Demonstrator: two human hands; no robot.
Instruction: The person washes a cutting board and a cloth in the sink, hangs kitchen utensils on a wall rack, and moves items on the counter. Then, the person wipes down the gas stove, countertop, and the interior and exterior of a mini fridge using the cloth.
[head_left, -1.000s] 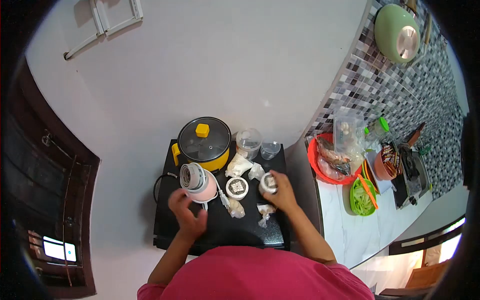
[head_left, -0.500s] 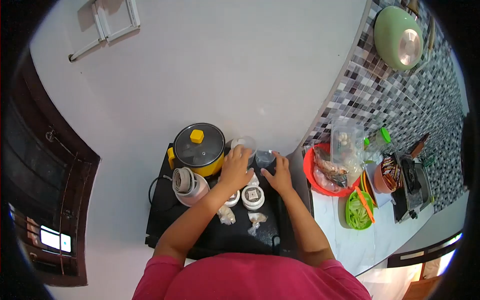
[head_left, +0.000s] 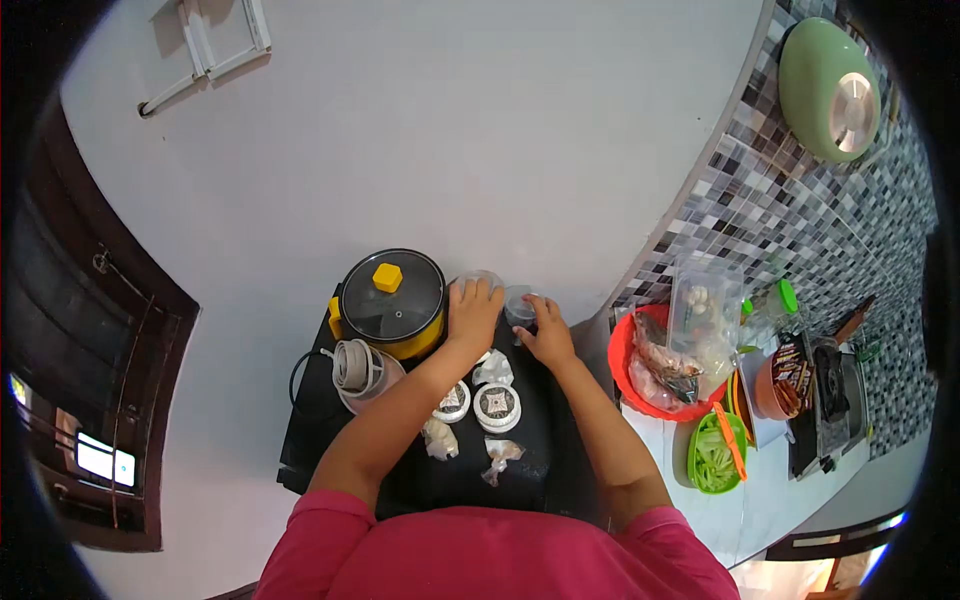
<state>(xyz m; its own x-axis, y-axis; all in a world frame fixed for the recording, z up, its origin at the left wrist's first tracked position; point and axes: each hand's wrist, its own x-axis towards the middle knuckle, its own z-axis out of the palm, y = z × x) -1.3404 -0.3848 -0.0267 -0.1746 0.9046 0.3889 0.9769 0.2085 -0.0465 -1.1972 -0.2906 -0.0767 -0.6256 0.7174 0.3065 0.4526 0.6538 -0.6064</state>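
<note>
My left hand (head_left: 474, 316) lies over the larger clear container (head_left: 480, 276) at the back of the black surface (head_left: 400, 488), its fingers on the rim. My right hand (head_left: 545, 330) has its fingers at the side of the smaller clear container (head_left: 519, 302). Nearer me stand two round jars with patterned lids, the right one (head_left: 497, 405) fully in view and the left one (head_left: 452, 403) partly behind my left forearm. White plastic bags (head_left: 492, 369) and small knotted bags (head_left: 501, 460) lie around them.
A yellow pot (head_left: 393, 300) with a glass lid and a pink appliance (head_left: 368, 373) with a coiled cord stand left. On the right counter (head_left: 640, 470) are a red basket (head_left: 622, 372) with packed food, a green basket (head_left: 714, 458) and a pink container (head_left: 768, 386).
My left hand has gone from beside the pink appliance to the larger clear container. My right hand let go of a patterned-lid jar, now beside the other, and moved to the smaller container.
</note>
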